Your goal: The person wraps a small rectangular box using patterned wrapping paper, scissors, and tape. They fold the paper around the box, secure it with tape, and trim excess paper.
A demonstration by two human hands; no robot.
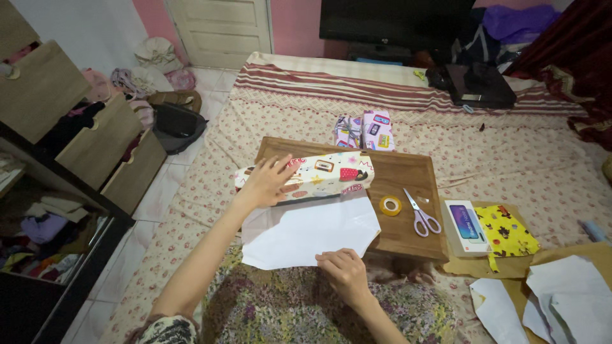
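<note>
A long box (319, 173) partly covered in cream patterned wrapping paper lies on a wooden board (408, 172) on the bed. My left hand (268, 180) rests flat on the box's left end, fingers spread. The white underside of the paper (306, 232) spreads from the box toward me. My right hand (344, 271) pinches the near edge of that sheet. A roll of tape (391, 205) and lilac-handled scissors (421, 216) lie on the board to the right of the paper.
Two wrapped gifts (364, 130) sit behind the board. A small boxed item (466, 223), a yellow patterned piece (507, 230) and paper scraps (548, 299) lie on the right. Open drawers (95, 137) and clothes stand left of the bed; a dark screen (395, 22) is beyond it.
</note>
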